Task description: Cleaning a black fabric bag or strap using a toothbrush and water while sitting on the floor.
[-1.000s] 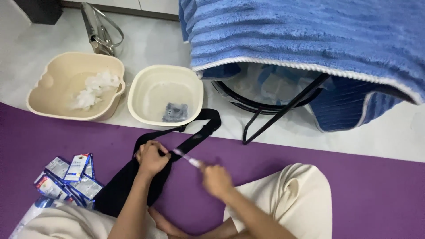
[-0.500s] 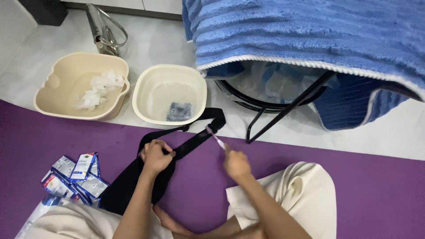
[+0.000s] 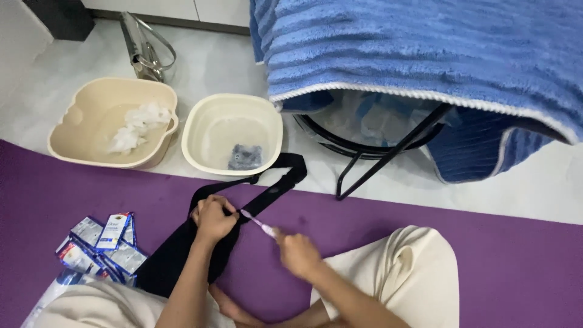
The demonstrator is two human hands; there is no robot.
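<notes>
A black cloth strap or bag (image 3: 200, 243) lies across the purple mat (image 3: 486, 261) in front of me. My left hand (image 3: 214, 220) presses down on the black cloth and pinches it. My right hand (image 3: 299, 254) grips a small brush (image 3: 255, 222) with a pink and white handle, its head touching the cloth beside my left fingers. The hand is blurred with motion. I sit cross-legged in cream trousers.
Two beige basins stand on the white floor: the left one (image 3: 73, 143) holds white foam, the right one (image 3: 200, 149) holds water and a grey cloth (image 3: 245, 157). Several blue sachets (image 3: 103, 246) lie at left. A blue towel (image 3: 425, 54) drapes over a black metal rack (image 3: 388, 155).
My right hand swung the brush out along the black strap toward the basin and has come back close to my left hand. The view shifted slightly.
</notes>
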